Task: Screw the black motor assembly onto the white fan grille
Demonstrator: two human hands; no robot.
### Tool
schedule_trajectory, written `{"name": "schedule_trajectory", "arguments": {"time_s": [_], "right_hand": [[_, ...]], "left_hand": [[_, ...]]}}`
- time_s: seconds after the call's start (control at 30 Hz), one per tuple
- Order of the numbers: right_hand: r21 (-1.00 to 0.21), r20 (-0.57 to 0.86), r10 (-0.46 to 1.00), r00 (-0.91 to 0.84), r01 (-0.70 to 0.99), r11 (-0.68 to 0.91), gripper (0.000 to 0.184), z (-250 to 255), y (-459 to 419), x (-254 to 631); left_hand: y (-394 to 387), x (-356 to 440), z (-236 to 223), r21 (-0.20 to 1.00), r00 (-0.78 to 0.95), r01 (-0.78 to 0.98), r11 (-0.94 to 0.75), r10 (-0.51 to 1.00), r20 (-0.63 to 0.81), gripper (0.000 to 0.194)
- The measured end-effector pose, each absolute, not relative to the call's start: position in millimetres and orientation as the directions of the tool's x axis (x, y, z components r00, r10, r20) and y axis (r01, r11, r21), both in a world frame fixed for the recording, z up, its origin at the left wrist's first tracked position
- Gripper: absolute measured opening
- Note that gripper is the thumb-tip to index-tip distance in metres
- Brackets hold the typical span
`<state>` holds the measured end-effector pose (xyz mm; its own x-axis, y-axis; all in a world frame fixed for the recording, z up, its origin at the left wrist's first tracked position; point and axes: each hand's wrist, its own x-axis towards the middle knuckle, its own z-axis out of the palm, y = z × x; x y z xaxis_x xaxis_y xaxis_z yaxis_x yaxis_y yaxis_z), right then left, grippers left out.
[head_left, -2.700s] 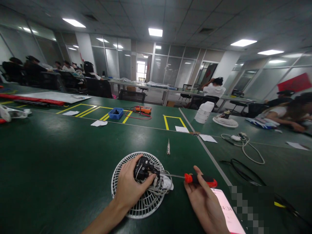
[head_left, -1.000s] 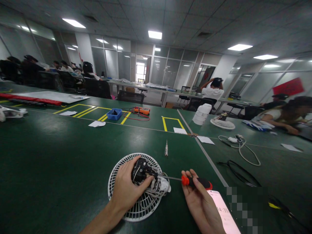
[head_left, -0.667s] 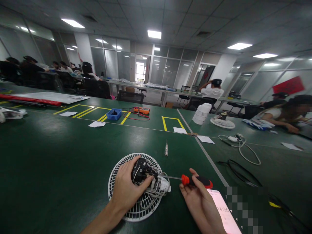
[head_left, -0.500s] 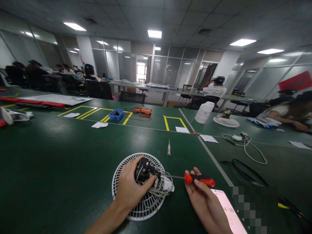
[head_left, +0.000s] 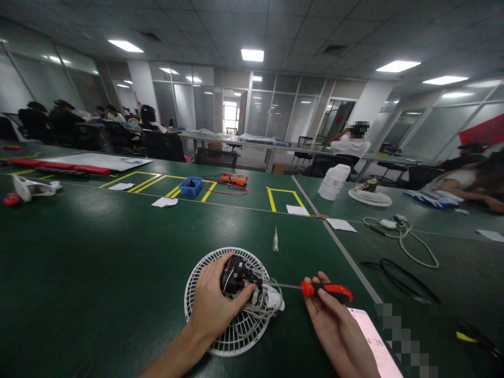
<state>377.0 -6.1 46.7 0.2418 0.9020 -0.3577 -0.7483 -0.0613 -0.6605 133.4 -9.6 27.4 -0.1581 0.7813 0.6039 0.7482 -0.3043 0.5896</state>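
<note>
Motor (head_left: 235,266) sits over the grille (head_left: 233,353) in the grasp of my left hand (head_left: 214,302) while my right hand (head_left: 333,323) holds the screwdriver (head_left: 307,289), its shaft aimed at the motor's right end, where I reckon a sideways push could make the tip slip.

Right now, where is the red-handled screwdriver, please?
In the head view, the screwdriver is right of centre, in the right hand, shaft toward the fan motor.
</note>
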Motion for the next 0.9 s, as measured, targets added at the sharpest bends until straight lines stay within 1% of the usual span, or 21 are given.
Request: {"name": "schedule_trajectory", "arguments": {"time_s": [0.07, 0.13, 0.23, 0.33, 0.5, 0.63, 0.7, 0.77, 0.83, 0.9], "right_hand": [[-0.663, -0.351, 0.904, 0.242, -0.746, -0.058, 0.052, 46.3, -6.4, 375.7], [-0.683, -0.346, 0.903, 0.254, -0.729, -0.057, 0.051, 45.8, -6.8, 374.6], [-0.711, -0.326, 0.904, 0.275, -0.701, -0.043, 0.056, 47.1, -7.9, 374.5], [-0.715, -0.313, 0.906, 0.287, -0.698, -0.026, 0.061, 48.5, -8.7, 375.5], [-0.749, -0.297, 0.909, 0.291, -0.662, -0.033, 0.053, 43.1, -9.1, 374.8], [-0.780, -0.307, 0.909, 0.282, -0.622, -0.071, 0.063, 42.7, -9.9, 375.2], [-0.770, -0.323, 0.900, 0.293, -0.634, -0.070, 0.066, 45.6, -9.8, 375.8], [-0.747, -0.343, 0.888, 0.305, -0.662, -0.061, 0.065, 48.8, -9.3, 375.9], [-0.712, -0.374, 0.881, 0.290, -0.698, -0.073, 0.060, 50.6, -8.4, 375.0], [-0.685, -0.393, 0.878, 0.274, -0.723, -0.082, 0.050, 49.9, -7.4, 373.7]], "left_hand": [[-10.0, 133.0, 27.4, 0.588, -0.158, 0.748, -0.308, 0.778, 0.608, 0.063], [-10.0, 132.4, 26.7, 0.588, -0.155, 0.747, -0.309, 0.779, 0.607, 0.062], [-9.3, 131.7, 25.3, 0.586, -0.150, 0.749, -0.310, 0.782, 0.605, 0.063], [-8.5, 131.6, 25.0, 0.589, -0.146, 0.748, -0.306, 0.789, 0.596, 0.064], [-8.0, 131.4, 25.0, 0.604, -0.152, 0.739, -0.297, 0.801, 0.580, 0.064], [-9.4, 130.8, 25.3, 0.616, -0.156, 0.730, -0.295, 0.807, 0.570, 0.066], [-9.9, 131.3, 26.3, 0.623, -0.153, 0.723, -0.298, 0.811, 0.565, 0.065], [-10.0, 132.3, 27.3, 0.634, -0.161, 0.716, -0.293, 0.814, 0.558, 0.062], [-9.9, 133.1, 27.6, 0.643, -0.174, 0.713, -0.280, 0.818, 0.549, 0.059], [-9.9, 133.5, 26.9, 0.646, -0.181, 0.715, -0.267, 0.821, 0.541, 0.059]]}}
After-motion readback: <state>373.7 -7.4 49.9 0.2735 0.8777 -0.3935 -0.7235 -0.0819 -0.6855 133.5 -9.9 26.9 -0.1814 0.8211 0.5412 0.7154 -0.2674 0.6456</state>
